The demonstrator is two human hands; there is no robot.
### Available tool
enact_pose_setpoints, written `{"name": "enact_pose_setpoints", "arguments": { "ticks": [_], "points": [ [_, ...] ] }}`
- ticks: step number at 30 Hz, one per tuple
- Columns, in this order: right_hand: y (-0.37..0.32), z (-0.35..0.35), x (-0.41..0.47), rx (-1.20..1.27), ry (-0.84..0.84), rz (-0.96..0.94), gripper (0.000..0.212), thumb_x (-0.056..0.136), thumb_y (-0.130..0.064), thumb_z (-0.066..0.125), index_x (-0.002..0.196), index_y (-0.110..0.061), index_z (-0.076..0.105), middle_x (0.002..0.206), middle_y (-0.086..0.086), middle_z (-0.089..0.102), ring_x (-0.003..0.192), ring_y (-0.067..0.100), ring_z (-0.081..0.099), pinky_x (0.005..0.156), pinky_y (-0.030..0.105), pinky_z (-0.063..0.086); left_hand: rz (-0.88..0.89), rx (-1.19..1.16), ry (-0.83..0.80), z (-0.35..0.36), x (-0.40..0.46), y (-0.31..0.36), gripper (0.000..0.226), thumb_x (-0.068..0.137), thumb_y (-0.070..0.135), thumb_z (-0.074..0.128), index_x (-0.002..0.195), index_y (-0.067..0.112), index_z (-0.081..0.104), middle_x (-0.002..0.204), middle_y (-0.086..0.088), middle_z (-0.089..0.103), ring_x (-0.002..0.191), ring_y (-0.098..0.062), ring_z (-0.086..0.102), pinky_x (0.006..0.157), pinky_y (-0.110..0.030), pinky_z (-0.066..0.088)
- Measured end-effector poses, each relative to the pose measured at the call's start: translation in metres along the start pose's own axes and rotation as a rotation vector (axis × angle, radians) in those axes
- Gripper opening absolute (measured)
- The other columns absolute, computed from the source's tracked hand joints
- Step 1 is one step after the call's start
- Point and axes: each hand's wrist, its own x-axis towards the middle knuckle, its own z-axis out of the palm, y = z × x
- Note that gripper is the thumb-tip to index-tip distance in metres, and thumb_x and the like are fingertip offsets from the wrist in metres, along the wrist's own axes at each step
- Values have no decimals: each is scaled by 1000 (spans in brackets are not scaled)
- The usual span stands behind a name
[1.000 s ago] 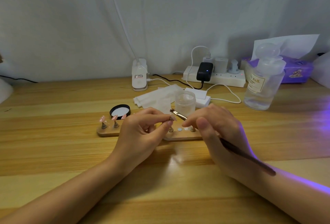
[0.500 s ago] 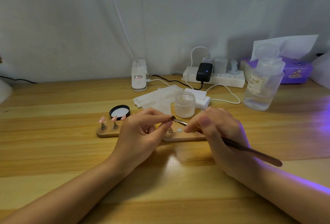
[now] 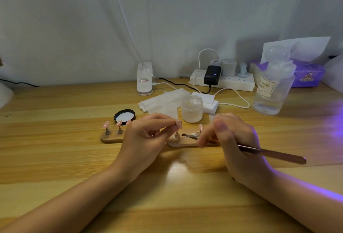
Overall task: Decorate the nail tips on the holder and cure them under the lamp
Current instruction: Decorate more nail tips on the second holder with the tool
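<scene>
A wooden holder (image 3: pixel 111 138) lies across the middle of the table, partly behind my hands. Pink nail tips (image 3: pixel 106 124) stand on small pegs at its left end. My left hand (image 3: pixel 146 138) pinches one pink nail tip on its peg (image 3: pixel 178 124) between thumb and fingers. My right hand (image 3: pixel 230 139) grips a thin brush (image 3: pixel 269 153), its bristle end low over the holder's right part (image 3: pixel 182 142), just right of the pinched tip. Purple lamp light falls across my right forearm from the right edge; the lamp itself is out of view.
An open frosted jar (image 3: pixel 192 109) stands behind the holder, its black lid (image 3: pixel 124 116) to the left. White wipes (image 3: pixel 163 100), a white clip device (image 3: pixel 144 79), a power strip (image 3: pixel 222 81) with cables, a clear bottle (image 3: pixel 272 87) and a purple tissue pack (image 3: pixel 308 74) line the back.
The brush tip has dropped from near the jar down to just above the holder, and its handle has swung lower and flatter. My left hand stays pinching the nail tip.
</scene>
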Motion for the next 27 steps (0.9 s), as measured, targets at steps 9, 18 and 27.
{"name": "enact_pose_setpoints", "arguments": {
  "ticks": [9,18,27],
  "points": [
    [0,1,1,-11,-46,34,56,98,-43,26,72,-15,67,73,-14,60,73,2,55,74,23,38,3,-20,8,1,1,-5,21,73,13,65,94,15,70,82,12,71,77,-4,66,69,-16,50],
    [-4,2,4,-17,-17,44,44,97,-46,24,78,-30,61,74,-20,60,79,-4,54,74,25,40,20,8,27,1,1,-4,21,73,15,65,93,16,70,83,10,70,78,-2,66,72,-15,51],
    [-4,0,2,38,-5,43,48,95,-32,30,65,-17,63,63,-10,59,70,-2,53,72,26,39,0,-17,30,1,1,-3,21,73,14,67,93,15,71,82,10,71,74,-7,66,66,-29,53]
  ]
}}
